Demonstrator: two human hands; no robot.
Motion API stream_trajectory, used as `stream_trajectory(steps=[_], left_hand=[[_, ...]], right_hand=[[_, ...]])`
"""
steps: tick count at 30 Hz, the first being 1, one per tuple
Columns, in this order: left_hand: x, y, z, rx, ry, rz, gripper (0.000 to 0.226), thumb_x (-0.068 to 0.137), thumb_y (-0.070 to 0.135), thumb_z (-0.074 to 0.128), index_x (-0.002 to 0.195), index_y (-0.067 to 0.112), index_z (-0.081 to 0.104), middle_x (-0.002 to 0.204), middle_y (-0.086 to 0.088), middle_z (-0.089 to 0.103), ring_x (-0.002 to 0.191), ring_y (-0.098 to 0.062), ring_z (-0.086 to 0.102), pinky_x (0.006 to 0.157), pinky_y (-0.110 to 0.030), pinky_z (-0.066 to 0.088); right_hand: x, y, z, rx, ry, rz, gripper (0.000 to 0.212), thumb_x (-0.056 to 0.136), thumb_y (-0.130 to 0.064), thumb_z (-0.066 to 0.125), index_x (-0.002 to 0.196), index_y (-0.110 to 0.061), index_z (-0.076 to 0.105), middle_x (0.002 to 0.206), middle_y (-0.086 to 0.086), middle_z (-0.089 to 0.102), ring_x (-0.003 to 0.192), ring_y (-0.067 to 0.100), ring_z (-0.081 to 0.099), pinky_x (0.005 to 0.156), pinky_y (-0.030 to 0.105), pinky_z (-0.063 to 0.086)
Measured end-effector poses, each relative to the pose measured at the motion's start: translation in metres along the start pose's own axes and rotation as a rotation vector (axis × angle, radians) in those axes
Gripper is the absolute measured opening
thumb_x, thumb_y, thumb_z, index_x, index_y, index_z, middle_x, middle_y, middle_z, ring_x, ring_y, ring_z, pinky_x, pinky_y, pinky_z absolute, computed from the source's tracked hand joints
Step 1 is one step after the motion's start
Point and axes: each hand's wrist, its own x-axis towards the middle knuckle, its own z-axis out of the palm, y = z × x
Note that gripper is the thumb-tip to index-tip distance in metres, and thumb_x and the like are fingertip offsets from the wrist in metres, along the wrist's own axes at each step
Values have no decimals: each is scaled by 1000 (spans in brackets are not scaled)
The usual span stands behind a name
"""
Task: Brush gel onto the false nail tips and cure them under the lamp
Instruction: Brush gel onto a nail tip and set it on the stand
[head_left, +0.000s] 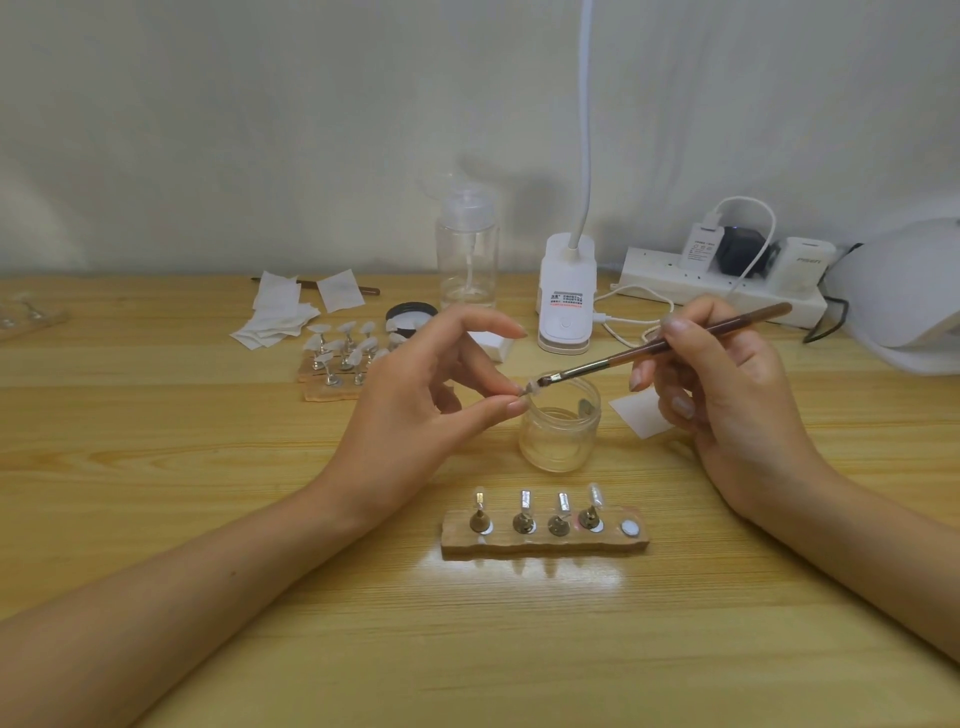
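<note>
1. Left hand: thumb and forefinger pinch a small nail tip, other fingers spread. Whether its stand is attached is too small to tell. The tip is held over the rim of the open gel jar.
2. Right hand: curled round the brush in a pen grip, bristles touching the tip.
3. Risk: the pinch is tiny and right at the bristles. Too much brush pressure could twist the tip out and drop it into the jar.
4. Risk: gel smearing onto the pinching fingertips, or flooding over the tip's edge if the brush is overloaded.
5. Risk: either wrist nudging the jar, which sits just between the hands.
6. Near holder: four stands upright, rightmost spot bare. Likely the tip's return slot. Forearms pass close on both sides, so a sweep could knock the stands over.
7. Curing lamp: far right, well apart. Carrying wet tips there risks touching the coating or snagging the power strip cables.
8. Far holder: behind the left hand and holding more tips, within elbow-swing reach.
</note>
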Motion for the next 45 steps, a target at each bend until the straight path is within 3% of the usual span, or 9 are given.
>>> stream_trajectory(steps=[9, 19, 24, 31, 36, 45], left_hand=[[0, 0, 0, 34, 15, 8, 40, 82, 19, 78, 116, 32, 62, 80, 9, 72, 86, -17, 69, 58, -33, 47], [-1, -1, 1, 63, 21, 37, 40, 84, 14, 77, 119, 29, 62, 82, 8, 72, 85, -13, 67, 56, -27, 43], [0, -1, 1, 83, 23, 63, 47, 86, 15, 76, 125, 33, 58, 83, 9, 72, 85, -18, 66, 55, -31, 44], [-1, -2, 1, 99, 23, 68, 49, 88, 12, 76, 127, 33, 57, 85, 11, 72, 87, -17, 67, 56, -27, 44], [-1, -2, 1, 98, 25, 72, 50, 87, 12, 77, 128, 34, 57, 85, 10, 72, 87, -20, 66, 54, -36, 44], [-1, -2, 1, 120, 26, 88, 48, 88, 15, 75, 127, 36, 57, 85, 11, 72, 85, -15, 65, 55, -29, 43]], right_hand=[[-1, 0, 1, -29, -77, -24, 21, 87, -31, 57, 81, -13, 48, 64, 8, 66, 41, 8, 35, 39, 16, 26], [-1, -1, 0, 12, -32, -47, 21, 90, -32, 58, 76, -19, 48, 61, 5, 64, 40, 6, 36, 40, 16, 27], [-2, -1, 3, -20, -90, -66, 21, 92, -31, 56, 80, -14, 48, 64, 7, 66, 40, 6, 36, 40, 16, 26], [-1, 1, 2, -32, -40, -24, 20, 87, -30, 57, 80, -14, 48, 61, 7, 64, 40, 8, 33, 39, 16, 26], [-1, -1, 1, 3, -21, -42, 22, 90, -34, 59, 77, -19, 48, 63, 6, 65, 40, 7, 34, 41, 20, 22], [-1, 1, 2, -42, -48, -39, 21, 88, -31, 57, 82, -14, 47, 64, 7, 67, 42, 9, 33, 40, 16, 26]])
